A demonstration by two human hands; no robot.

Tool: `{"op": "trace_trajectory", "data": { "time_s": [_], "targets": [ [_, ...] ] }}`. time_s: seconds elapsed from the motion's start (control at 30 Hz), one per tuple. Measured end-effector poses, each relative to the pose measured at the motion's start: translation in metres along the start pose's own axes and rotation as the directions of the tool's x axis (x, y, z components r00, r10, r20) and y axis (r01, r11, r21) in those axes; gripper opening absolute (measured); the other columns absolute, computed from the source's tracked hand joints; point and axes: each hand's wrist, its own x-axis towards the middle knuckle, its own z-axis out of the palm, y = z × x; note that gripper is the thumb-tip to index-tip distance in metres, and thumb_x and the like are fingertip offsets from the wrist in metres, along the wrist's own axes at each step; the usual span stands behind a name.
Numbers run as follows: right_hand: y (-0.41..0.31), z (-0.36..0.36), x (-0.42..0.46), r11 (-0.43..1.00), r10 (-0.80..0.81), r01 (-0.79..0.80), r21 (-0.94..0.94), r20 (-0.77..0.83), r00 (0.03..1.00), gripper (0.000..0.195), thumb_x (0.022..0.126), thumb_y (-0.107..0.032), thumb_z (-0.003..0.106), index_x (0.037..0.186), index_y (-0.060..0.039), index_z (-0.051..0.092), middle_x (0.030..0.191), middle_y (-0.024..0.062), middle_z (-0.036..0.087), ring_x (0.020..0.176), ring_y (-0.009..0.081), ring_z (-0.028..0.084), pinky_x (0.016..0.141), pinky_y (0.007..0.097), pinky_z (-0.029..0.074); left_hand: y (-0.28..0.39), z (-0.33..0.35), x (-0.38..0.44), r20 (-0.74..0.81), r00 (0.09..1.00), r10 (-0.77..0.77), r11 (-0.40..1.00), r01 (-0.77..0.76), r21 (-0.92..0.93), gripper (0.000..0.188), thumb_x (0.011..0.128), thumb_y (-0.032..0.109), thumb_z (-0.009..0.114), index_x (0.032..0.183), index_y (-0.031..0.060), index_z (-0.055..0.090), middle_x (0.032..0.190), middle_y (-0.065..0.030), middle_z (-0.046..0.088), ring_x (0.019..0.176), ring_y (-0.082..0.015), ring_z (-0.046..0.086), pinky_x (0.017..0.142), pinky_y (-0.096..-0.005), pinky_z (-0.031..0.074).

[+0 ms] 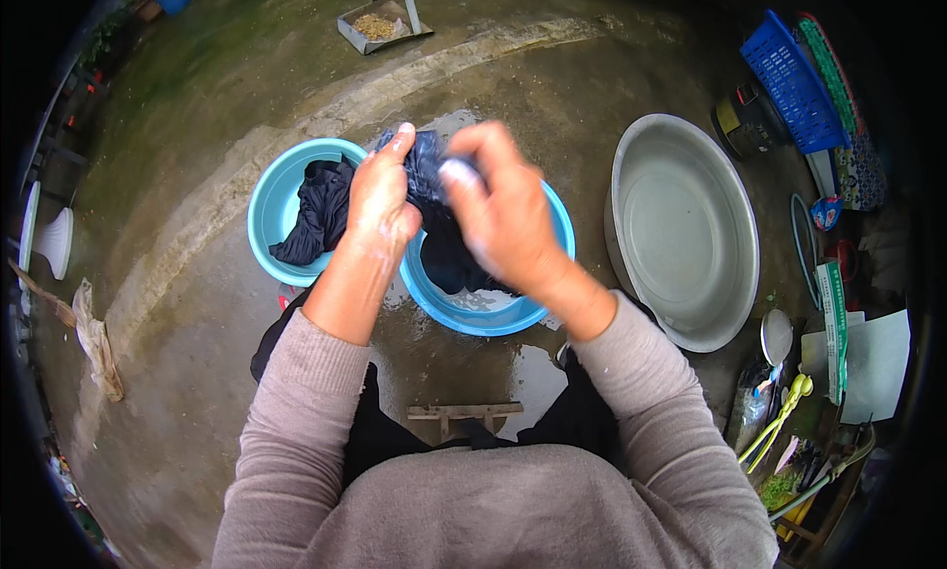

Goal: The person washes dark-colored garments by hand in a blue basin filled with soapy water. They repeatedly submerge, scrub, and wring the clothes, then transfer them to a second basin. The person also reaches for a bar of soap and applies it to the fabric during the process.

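My left hand [381, 192] grips a bunched wet dark cloth [425, 162], its thumb pointing up and suds on the skin and wrist. Blurred by motion, my right hand [499, 199] closes on the right part of the same cloth. The dark fabric hangs down into a blue plastic basin [484, 323] that holds sudsy water. To the left stands a light-blue plastic basin [266, 221] with a crumpled black garment [319, 210] inside. Both hands are raised above the right basin, and they hide part of its rim and the cloth.
A large oval metal tub [684, 229] stands on the wet concrete at right. Beyond it are a blue plastic basket [795, 81] and a dark bucket [747, 121]. A metal dustpan [381, 25] lies ahead, a wooden stool [464, 412] below me, yellow-green tongs [777, 421] at lower right.
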Motion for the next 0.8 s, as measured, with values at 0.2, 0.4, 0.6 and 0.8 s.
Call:
{"op": "trace_trajectory", "data": {
  "time_s": [0.2, 0.4, 0.6, 0.8],
  "targets": [
    [0.028, 0.007, 0.006, 0.966, -0.024, -0.011, -0.257, -0.133, 0.991, 0.023, 0.077, -0.017, 0.064, 0.061, -0.0048, 0.053, 0.055, 0.0124, 0.049, 0.044, 0.0273, 0.049, 0.042, 0.0331, 0.040, -0.039, 0.032, -0.031, 0.049, 0.988, -0.143, 0.990, 0.142, 0.019, 0.028, 0.090, 0.036, 0.053, 0.080, 0.0101, 0.055, 0.077, -0.0028, 0.055, 0.066, -0.0118, 0.053, 0.058, -0.0293, 0.045],
    [0.002, 0.019, -0.023, 0.925, -0.347, 0.333, -0.186, -0.050, 0.937, 0.027, 0.072, -0.022, 0.068, 0.055, -0.0111, 0.051, 0.053, 0.0075, 0.051, 0.044, 0.0230, 0.053, 0.044, 0.0337, 0.042, -0.030, -0.007, 0.002, 0.394, 0.897, -0.202, 0.979, 0.183, 0.084, 0.033, 0.091, 0.038, 0.049, 0.073, 0.0109, 0.049, 0.060, -0.0024, 0.048, 0.054, -0.0127, 0.048, 0.048, -0.0281, 0.040],
    [0.042, 0.011, 0.005, 0.978, -0.017, -0.011, -0.207, -0.136, 0.991, 0.027, 0.083, -0.017, 0.058, 0.059, -0.0050, 0.052, 0.053, 0.0120, 0.048, 0.044, 0.0279, 0.049, 0.041, 0.0345, 0.039, -0.038, 0.025, -0.023, 0.122, 0.987, -0.107, 0.994, 0.102, 0.048, 0.031, 0.090, 0.039, 0.050, 0.071, 0.0143, 0.047, 0.058, 0.0003, 0.047, 0.049, -0.0128, 0.047, 0.045, -0.0280, 0.040],
    [0.030, 0.009, -0.006, 0.937, -0.144, 0.118, -0.330, -0.057, 0.988, 0.026, 0.082, -0.021, 0.059, 0.058, -0.0105, 0.054, 0.054, 0.0092, 0.052, 0.045, 0.0265, 0.053, 0.041, 0.0356, 0.041, -0.052, -0.001, -0.002, 0.285, 0.940, -0.189, 0.964, 0.232, -0.127, 0.029, 0.090, 0.035, 0.052, 0.073, 0.0121, 0.050, 0.063, -0.0001, 0.049, 0.056, -0.0107, 0.049, 0.049, -0.0283, 0.041]
  ]
}}
